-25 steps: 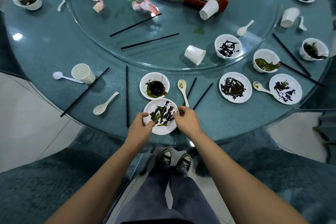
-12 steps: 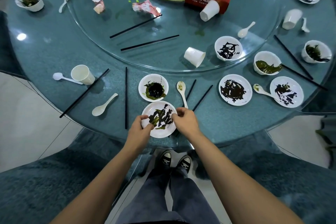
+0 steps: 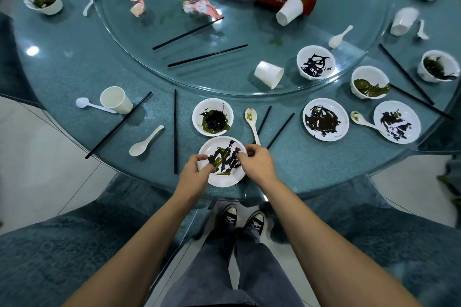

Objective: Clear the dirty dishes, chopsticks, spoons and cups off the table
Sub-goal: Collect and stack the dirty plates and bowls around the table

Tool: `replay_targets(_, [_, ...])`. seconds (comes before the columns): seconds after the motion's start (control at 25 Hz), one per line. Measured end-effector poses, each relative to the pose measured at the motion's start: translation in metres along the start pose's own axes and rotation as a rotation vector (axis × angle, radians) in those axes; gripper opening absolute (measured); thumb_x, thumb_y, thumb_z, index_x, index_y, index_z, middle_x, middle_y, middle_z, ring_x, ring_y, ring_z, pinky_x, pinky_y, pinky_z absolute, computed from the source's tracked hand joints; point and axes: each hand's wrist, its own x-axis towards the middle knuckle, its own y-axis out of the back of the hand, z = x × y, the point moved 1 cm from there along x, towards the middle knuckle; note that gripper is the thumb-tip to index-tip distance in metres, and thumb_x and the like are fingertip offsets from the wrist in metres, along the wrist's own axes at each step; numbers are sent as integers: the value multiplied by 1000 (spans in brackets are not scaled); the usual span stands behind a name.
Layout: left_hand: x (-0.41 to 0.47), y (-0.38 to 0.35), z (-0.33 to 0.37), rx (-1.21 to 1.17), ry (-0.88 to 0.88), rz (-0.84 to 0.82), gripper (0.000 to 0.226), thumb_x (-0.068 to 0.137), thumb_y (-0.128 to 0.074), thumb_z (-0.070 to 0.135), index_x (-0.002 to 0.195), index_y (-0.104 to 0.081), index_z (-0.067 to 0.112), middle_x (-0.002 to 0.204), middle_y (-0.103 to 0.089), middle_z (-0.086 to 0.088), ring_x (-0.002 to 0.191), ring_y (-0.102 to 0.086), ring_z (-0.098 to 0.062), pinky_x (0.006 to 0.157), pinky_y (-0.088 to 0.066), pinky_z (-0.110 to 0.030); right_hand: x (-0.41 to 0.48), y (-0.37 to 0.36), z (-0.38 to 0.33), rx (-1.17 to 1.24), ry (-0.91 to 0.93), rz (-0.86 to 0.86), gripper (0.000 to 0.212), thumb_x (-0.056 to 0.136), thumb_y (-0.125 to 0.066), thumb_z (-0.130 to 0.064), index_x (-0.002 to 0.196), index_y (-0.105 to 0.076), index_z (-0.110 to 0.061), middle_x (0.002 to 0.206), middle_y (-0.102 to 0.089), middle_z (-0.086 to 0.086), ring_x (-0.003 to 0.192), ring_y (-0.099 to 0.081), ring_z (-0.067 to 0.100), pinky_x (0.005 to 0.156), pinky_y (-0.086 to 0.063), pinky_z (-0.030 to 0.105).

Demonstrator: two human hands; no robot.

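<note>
Head view. Step in hand: pickup of the smeared plate [image 3: 224, 181] at the near edge of the table [image 3: 324, 172], just in front of the bowl [image 3: 198, 113] of dark sauce. Gripped from both sides: left hand [image 3: 195, 169] curled over the left rim, thumb on top; right hand [image 3: 257, 163] curled over the upper right rim, fingers clamped on the edge. Cannot tell whether lifted clear or resting on the table. Probably early in the task, judging by the many dishes and cups spread across the table. Next: lift level to keep the smears from running, then stack or carry off. Mind the spoon [image 3: 252, 122] and the chopsticks [image 3: 280, 129] just beside the right hand; avoid knocking them.
</note>
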Motion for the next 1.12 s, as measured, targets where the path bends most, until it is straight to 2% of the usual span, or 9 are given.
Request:
replay_targets(0.12, [-4, -2, -2, -5, -14, -14, 51, 56, -62, 52, 106, -60, 39, 121, -65, 1, 109, -66, -24, 100, -52, -52, -3, 6, 1, 39, -19, 10, 9, 86, -66, -23, 95, -68, -21, 89, -72, -6, 85, -68, 13, 79, -57, 30])
replay_targets(0.24, [-8, -5, -3, -38, -23, -21, 49, 56, -62, 53, 104, -61, 42, 121, -65, 5, 110, -66, -23, 101, -52, -52, -9, 12, 5, 47, -24, 17, 18, 89, -65, -22, 106, -69, -20, 90, -70, -9, 79, -64, 2, 64, -46, 16])
replay_targets(0.36, [-9, -8, 3, -50, -57, -27, 43, 59, -63, 52, 101, -63, 47, 121, -65, 6, 111, -67, -22, 101, -53, -52, -14, 21, 6, 76, -23, 54, 14, 90, -65, -20, 104, -66, -22, 84, -65, -16, 79, -63, -1, 61, -41, 11])
replay_targets(0.48, [-7, -14, 13, -35, -94, -50, 42, 63, -64, 49, 104, -62, 42, 121, -65, 6, 110, -67, -23, 99, -54, -53, -15, 33, 6, 113, -27, 88, 12, 92, -65, -19, 100, -60, -25, 82, -61, -18, 75, -56, -8, 68, -43, 15])
replay_targets(0.6, [-9, -22, 26, 3, -130, -79, 29, 79, -65, 35, 107, -61, 38, 120, -63, 4, 106, -66, -22, 96, -55, -52, -16, 45, 11, 128, -45, 128, 12, 93, -65, -18, 101, -60, -25, 83, -61, -17, 75, -55, -8, 69, -43, 16])
replay_targets(0.76, [-9, -38, 49, 52, -194, -135, 27, 82, -63, 31, 108, -60, 37, 117, -66, 1, 92, -64, -21, 86, -54, -43, -16, 66, 16, 157, -68, 207, 19, 93, -64, -19, 112, -66, -16, 88, -64, -11, 84, -62, 7, 79, -46, 24])
replay_targets(0.84, [-8, -48, 61, 75, -215, -164, 29, 80, -62, 33, 109, -60, 37, 112, -69, 1, 93, -67, -23, 88, -55, -44, -14, 78, 19, 163, -81, 247, 26, 93, -65, -20, 117, -67, -12, 92, -65, -7, 90, -62, 12, 81, -45, 24])
replay_targets(1.04, [-6, -83, 86, 168, -256, -219, 24, 96, -62, 18, 118, -59, 28, 107, -68, 5, 89, -67, -18, 83, -53, -34, -9, 113, 33, 198, -113, 338, 21, 92, -66, -19, 113, -67, -14, 91, -65, -5, 88, -62, 14, 79, -45, 24])
replay_targets(1.12, [-5, -96, 96, 184, -283, -235, 25, 95, -63, 18, 119, -60, 27, 105, -68, 4, 91, -67, -19, 85, -54, -37, -5, 126, 37, 203, -116, 358, 17, 92, -66, -17, 109, -68, -16, 87, -66, -6, 85, -62, 15, 78, -47, 26])
